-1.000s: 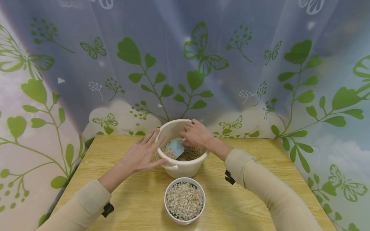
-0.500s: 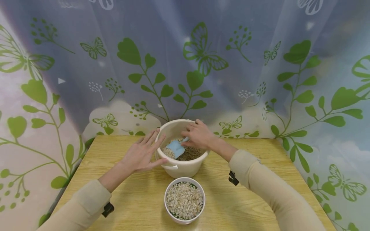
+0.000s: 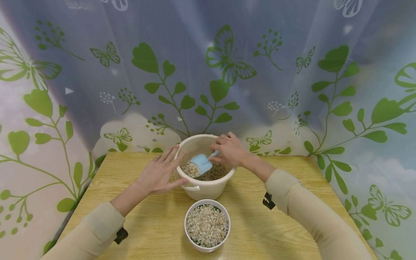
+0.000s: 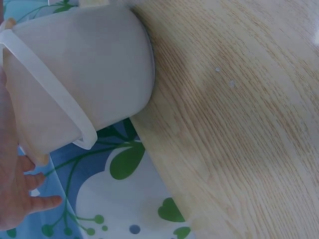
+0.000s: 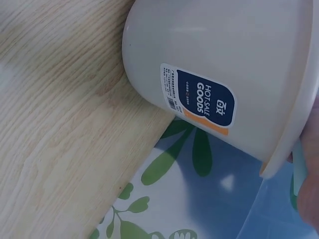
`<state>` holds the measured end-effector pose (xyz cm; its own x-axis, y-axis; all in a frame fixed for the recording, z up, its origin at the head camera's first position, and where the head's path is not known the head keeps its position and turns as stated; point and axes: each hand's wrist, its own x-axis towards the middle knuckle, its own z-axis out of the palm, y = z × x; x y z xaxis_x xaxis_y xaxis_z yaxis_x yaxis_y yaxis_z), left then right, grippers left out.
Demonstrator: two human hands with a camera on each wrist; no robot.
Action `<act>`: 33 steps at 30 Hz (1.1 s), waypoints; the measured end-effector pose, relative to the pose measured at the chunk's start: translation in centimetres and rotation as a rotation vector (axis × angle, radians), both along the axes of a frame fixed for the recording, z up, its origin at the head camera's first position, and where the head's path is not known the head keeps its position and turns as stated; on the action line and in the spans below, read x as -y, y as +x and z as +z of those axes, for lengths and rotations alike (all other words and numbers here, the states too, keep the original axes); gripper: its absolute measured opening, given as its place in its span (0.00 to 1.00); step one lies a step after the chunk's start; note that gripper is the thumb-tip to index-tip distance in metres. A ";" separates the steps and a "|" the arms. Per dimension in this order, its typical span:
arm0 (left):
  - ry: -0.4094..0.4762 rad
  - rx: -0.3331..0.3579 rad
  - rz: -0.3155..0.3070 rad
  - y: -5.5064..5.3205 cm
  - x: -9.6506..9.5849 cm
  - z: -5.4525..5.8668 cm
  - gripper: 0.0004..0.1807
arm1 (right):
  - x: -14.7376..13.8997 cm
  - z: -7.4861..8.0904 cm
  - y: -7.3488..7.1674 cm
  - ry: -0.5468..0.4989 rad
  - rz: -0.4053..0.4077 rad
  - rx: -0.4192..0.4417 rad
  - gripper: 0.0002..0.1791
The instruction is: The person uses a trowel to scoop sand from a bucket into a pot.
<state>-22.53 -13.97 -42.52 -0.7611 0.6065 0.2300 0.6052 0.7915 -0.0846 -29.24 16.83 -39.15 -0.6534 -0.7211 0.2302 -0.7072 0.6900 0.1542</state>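
Observation:
In the head view, a cream bucket (image 3: 209, 190) stands at the back of the table with coarse brown grains (image 3: 214, 171) in it. My right hand (image 3: 231, 151) is over its right rim and grips the handle of a light blue scoop (image 3: 201, 163). Pale gravel (image 3: 190, 169) shows at the scoop's front end, inside the bucket. My left hand (image 3: 160, 174) rests on the bucket's left rim, fingers extended and spread. The left wrist view shows that hand beside the rim, with the white bail handle (image 4: 57, 94) hanging across the wall.
In front of the bucket stands a small white tub (image 3: 208, 249) heaped with pale gravel (image 3: 207, 224). The wooden table (image 3: 269, 224) ends at a patterned curtain (image 3: 266, 108) close behind the bucket. A label (image 5: 199, 98) is stuck on the bucket's side.
My right hand has moved right and slightly up with the scoop, which shifted the same way and now shows more of its blade. My left hand has stayed on the rim.

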 end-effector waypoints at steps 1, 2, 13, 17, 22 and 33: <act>0.000 0.001 0.001 0.0 0.0 0.0 0.55 | -0.1 0.0 0.1 -0.006 0.003 -0.005 0.20; 0.000 0.001 0.001 0.0 0.0 0.0 0.55 | -0.3 0.0 0.1 -0.010 0.007 -0.014 0.20; -0.013 -0.013 0.007 0.1 0.1 0.0 0.55 | -1.6 0.8 1.0 -0.052 0.017 -0.084 0.19; -0.019 -0.015 0.010 0.2 0.0 0.1 0.55 | -2.0 1.1 1.4 -0.059 0.011 -0.090 0.18; -0.023 -0.018 0.014 0.3 0.0 0.3 0.54 | -2.7 1.5 2.0 -0.066 0.021 -0.102 0.18; -0.029 -0.049 0.006 1.2 0.3 0.3 0.56 | -4.7 2.0 3.5 -0.131 0.066 -0.158 0.17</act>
